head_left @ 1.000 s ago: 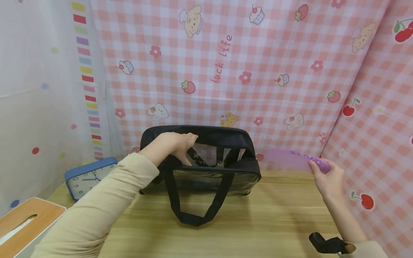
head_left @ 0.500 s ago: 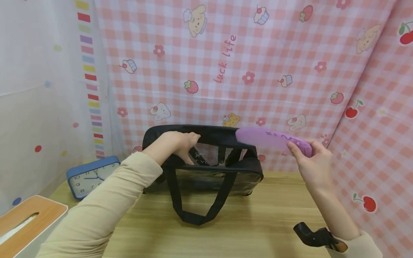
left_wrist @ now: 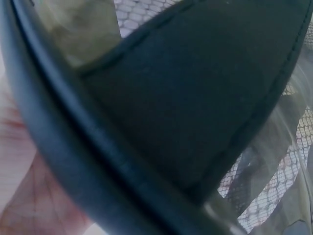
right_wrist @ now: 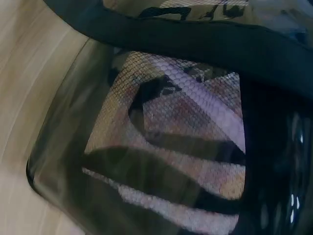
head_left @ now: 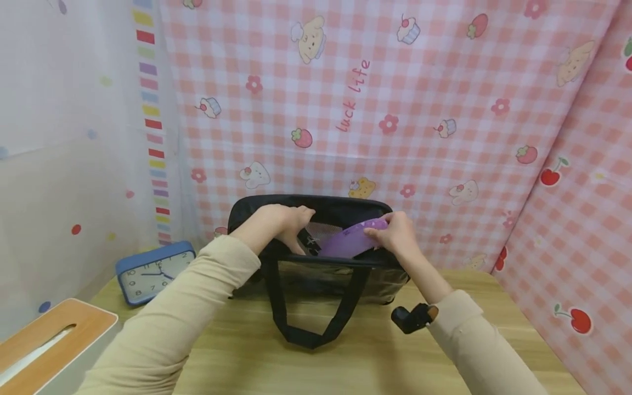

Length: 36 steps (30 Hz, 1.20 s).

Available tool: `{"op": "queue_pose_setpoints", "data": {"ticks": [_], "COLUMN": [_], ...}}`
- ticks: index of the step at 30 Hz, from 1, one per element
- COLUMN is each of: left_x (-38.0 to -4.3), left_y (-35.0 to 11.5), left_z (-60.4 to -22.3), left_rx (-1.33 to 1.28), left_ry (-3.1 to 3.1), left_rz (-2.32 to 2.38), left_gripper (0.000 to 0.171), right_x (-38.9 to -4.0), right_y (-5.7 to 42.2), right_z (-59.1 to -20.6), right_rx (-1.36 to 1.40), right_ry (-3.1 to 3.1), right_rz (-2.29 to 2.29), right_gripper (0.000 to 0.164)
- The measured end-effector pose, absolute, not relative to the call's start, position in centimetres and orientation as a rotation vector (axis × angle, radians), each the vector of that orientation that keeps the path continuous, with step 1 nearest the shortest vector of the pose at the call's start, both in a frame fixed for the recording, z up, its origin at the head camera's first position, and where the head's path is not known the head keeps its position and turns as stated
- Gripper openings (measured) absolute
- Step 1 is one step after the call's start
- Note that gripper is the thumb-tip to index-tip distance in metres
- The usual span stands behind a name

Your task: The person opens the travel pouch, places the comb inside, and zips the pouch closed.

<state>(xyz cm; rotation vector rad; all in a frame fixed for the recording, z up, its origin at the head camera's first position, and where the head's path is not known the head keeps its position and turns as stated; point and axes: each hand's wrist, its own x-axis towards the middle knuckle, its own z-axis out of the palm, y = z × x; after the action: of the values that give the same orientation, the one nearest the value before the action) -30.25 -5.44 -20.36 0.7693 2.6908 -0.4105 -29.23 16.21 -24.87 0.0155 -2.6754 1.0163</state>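
Note:
A black bag (head_left: 316, 278) with see-through sides and a strap handle stands on the table, its top opening spread wide. My left hand (head_left: 286, 222) reaches across the opening at its left part, thumb toward the front rim and fingers toward the back rim. In the left wrist view the dark rim (left_wrist: 98, 142) crosses in front of part of that hand. My right hand (head_left: 395, 233) pinches one end of a purple comb (head_left: 348, 241). The comb slants down into the bag, its lower end hidden behind the front rim. The right wrist view shows the comb (right_wrist: 195, 95) through the bag's side.
At the left on the wooden table (head_left: 316, 373) are a blue alarm clock (head_left: 155, 272) and a tissue box (head_left: 74, 318) with a wood-coloured lid. A pink checked cloth (head_left: 419, 82) hangs close behind the bag. The bag's handle (head_left: 316, 337) lies toward the front.
My right hand has moved left with the comb, from beside the bag to its opening, and the comb now dips inside. My left hand stays at the opening.

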Motion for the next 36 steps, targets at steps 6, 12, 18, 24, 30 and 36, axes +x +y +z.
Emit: {"op": "queue_pose_setpoints", "data": {"ticks": [6,12,18,24,30,36], "left_x": [-30.1,-30.0,-30.0,-30.2,-28.0,-23.3], "left_y": [-5.4,-5.3,-5.6,-7.4,-11.9,-15.4], "left_z": [-20.4,-20.6,-20.5,-20.7,-21.1,-23.2], "left_rx": [0.75,0.746,0.737,0.877,1.013,0.928], "left_ry": [2.71,2.722,2.727,2.788,2.943,3.256], "left_rz": [-0.414,-0.393,-0.375,-0.042,0.486,0.595], "left_gripper": [0.094,0.094,0.094,0.086,0.073,0.069], "right_x": [-30.1,-29.4,-28.7,-28.2,-27.7,-27.2], "right_y": [14.3,14.8,14.7,12.9,9.9,5.5], "right_z": [-24.9,-24.6,-24.1,-23.5,-23.1,-23.0], "right_rx": [-0.022,0.069,0.158,0.206,0.325,0.453], "right_ry": [-2.939,-2.984,-2.896,-2.88,-2.897,-2.909], "right_rz": [0.9,0.852,0.929,0.953,0.978,0.947], "right_gripper": [0.039,0.029,0.027,0.027,0.026,0.027]}}
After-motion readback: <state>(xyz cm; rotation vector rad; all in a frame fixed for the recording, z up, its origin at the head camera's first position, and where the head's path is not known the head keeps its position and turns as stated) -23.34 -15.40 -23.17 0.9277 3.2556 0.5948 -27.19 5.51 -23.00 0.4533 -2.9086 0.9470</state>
